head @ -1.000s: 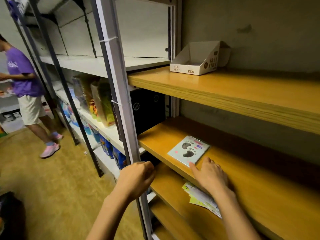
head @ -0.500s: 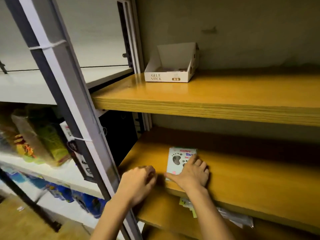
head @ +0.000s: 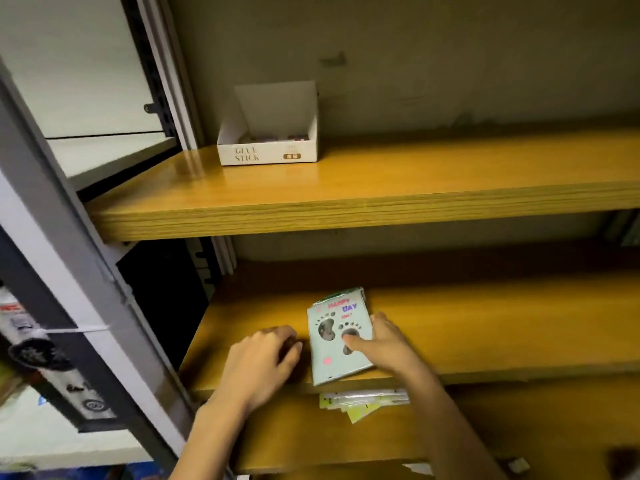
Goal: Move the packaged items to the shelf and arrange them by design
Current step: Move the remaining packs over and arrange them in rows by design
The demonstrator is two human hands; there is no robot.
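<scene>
**Right hand [head: 384, 344] squares up the footprint pack [head: 329, 362]**

Thumb on top, fingers round its right edge — the pack, askew a second ago, now lies nearly straight at the middle shelf's [head: 485, 327] front. Left hand [head: 263, 358], off the post, rests curled and empty beside it.
</scene>
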